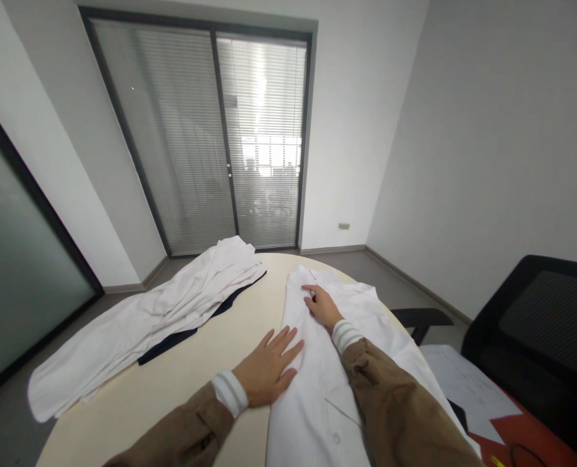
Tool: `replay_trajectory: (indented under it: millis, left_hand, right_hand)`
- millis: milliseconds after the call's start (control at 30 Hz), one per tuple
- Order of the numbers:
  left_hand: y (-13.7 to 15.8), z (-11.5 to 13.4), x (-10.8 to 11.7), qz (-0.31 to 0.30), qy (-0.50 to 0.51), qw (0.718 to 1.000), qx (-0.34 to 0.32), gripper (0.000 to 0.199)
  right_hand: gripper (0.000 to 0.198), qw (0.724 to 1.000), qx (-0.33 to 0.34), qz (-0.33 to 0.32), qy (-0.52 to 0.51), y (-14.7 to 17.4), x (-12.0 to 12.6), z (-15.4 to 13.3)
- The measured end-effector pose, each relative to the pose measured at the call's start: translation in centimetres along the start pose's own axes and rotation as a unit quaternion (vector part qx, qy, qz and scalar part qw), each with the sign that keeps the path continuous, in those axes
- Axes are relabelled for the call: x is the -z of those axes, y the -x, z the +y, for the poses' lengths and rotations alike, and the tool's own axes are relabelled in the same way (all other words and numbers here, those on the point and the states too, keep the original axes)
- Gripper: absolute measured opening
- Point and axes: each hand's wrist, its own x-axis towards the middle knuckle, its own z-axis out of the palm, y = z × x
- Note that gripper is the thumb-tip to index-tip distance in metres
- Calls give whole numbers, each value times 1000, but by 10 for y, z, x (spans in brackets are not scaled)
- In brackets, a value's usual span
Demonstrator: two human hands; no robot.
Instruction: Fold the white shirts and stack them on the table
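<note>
A white garment with a button near its lower end lies lengthwise on the round table. My left hand rests flat across its left edge, fingers spread and palm down. Farther up the cloth is my right hand, its index finger stretched out and its thumb a little apart from it. The other fingers of that hand curl underneath and are partly hidden. No fold of cloth shows between the right fingertips. Some of the garment is covered by my right sleeve.
A long pile of white clothes lies on the table's left side, with dark blue cloth under it. At the right stand a black chair, papers and a red item. Glass doors with blinds are behind.
</note>
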Motion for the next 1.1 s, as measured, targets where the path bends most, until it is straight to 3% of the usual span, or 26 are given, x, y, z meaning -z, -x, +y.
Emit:
replay_trajectory:
  millis: [300, 567, 733, 933, 1100]
  left_hand:
    - [-4, 16, 5, -26, -21, 999, 40, 65]
    - [-7, 5, 0, -30, -19, 999, 26, 63]
    - [-4, 0, -3, -8, -33, 999, 4, 62]
    - [-3, -2, 3, 25, -36, 999, -22, 67]
    - [-2, 1, 12, 12, -11, 999, -34, 85]
  right_hand:
    - [46, 998, 26, -11, 61, 0, 2, -2]
    - [48, 994, 19, -15, 104, 2, 4, -2]
    - [47, 986, -4, -54, 156, 1, 3, -7]
    - [48, 972, -58, -116, 196, -17, 6, -21]
    - [54, 975, -12, -99, 200, -42, -5, -38]
